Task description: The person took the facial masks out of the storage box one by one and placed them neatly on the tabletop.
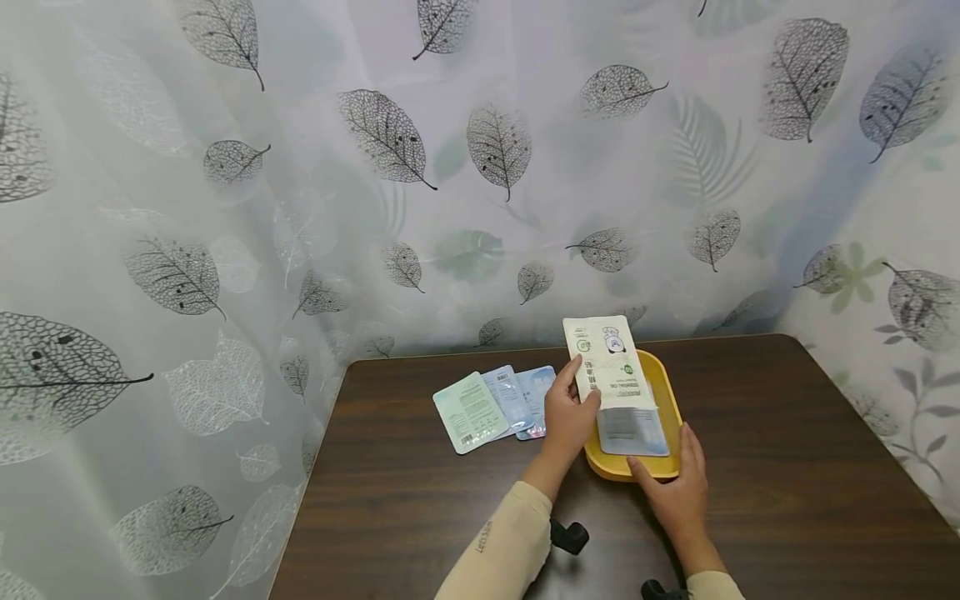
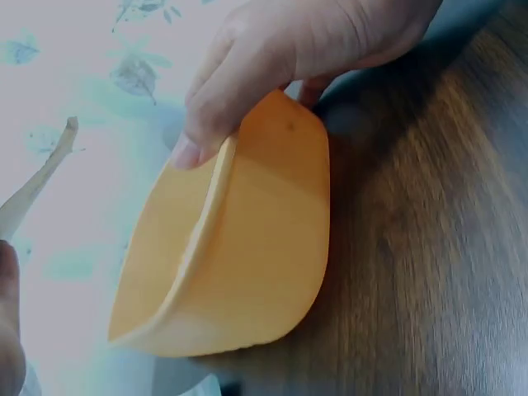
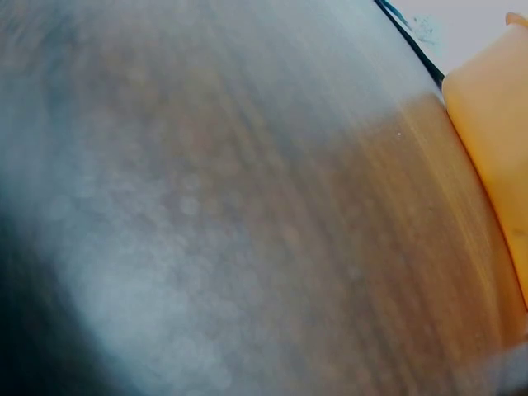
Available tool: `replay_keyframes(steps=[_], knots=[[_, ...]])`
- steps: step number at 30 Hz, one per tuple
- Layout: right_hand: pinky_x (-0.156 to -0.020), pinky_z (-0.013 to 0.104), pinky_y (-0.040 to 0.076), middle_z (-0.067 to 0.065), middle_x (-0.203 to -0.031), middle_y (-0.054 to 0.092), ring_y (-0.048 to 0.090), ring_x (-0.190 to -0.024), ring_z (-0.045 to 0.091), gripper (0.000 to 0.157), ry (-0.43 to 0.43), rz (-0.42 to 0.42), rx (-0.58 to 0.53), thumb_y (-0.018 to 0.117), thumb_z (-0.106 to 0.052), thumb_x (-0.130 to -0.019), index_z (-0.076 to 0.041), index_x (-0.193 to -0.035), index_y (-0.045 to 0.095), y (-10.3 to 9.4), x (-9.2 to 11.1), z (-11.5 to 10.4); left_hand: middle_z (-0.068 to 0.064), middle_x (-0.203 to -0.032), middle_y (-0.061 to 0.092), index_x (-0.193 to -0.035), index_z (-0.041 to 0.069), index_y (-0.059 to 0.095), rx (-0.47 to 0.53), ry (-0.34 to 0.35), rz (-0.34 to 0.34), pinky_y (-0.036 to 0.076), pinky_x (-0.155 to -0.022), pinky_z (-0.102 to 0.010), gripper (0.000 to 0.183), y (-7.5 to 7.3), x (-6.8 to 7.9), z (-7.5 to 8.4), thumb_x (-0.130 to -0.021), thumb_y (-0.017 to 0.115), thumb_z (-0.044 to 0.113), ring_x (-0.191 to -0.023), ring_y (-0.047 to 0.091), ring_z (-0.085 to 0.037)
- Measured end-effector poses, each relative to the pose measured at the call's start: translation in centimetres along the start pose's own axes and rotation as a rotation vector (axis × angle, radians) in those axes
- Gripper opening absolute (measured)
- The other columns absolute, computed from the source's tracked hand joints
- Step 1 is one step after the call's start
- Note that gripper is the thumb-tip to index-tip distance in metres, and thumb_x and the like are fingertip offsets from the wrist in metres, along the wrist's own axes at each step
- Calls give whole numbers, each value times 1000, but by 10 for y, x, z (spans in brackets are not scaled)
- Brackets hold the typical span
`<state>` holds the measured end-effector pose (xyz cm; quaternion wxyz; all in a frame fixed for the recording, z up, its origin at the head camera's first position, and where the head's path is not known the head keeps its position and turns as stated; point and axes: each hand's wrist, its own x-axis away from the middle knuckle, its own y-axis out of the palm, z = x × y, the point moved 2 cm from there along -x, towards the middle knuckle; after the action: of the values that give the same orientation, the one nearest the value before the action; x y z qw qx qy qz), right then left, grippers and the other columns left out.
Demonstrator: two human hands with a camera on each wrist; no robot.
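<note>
Above the yellow tray (image 1: 670, 387), right of centre on the brown table (image 1: 795, 467), I log the white packet (image 1: 609, 362) in the left hand (image 1: 567, 421). Thumb and fingers pinch its left side toward the near corner; most of the packet extends far and right of the fingertips, its far end past the tray's far rim. From the left wrist view I read the packet edge-on, apart from the tray.

Right hand (image 1: 678, 492): grips the tray's near right corner, thumb on the near rim, fingers along the right wall. I note one bluish packet (image 1: 632, 433) lying in the tray, its near part exposed below the white packet and just far of the right thumb.

Left of the tray I record three packets overlapping on the table: a pale green packet (image 1: 471, 412) leftmost and uppermost, then a light blue packet (image 1: 510, 396), then a patterned blue packet (image 1: 534, 387) just beside the left hand. My right wrist view gives mostly blurred tabletop with the tray's wall at right; finger contact there I cannot tell.
</note>
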<state>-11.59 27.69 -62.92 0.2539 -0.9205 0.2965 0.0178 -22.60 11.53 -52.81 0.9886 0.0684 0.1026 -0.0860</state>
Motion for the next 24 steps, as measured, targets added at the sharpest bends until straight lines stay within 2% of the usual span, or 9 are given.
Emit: replay_keyframes(steps=[13,24], knots=[[-123,63,22,18,-167,26,28,-151,43,110,-3,1,0,87,-28,-77,-13,-164,21,0,1,-2,-20,-129,68,-152,9,48,45,-26,93,60,-77,-23,64,-37,3,-7,-90,60,-6,-109,72,-30],[-123,63,23,17,-167,25,27,-151,43,110,4,-11,-8,87,-29,-78,-14,-164,20,0,1,-3,-27,-127,68,-146,0,53,37,-55,200,57,-67,-17,62,-72,15,-26,-85,61,-8,-104,73,-33]])
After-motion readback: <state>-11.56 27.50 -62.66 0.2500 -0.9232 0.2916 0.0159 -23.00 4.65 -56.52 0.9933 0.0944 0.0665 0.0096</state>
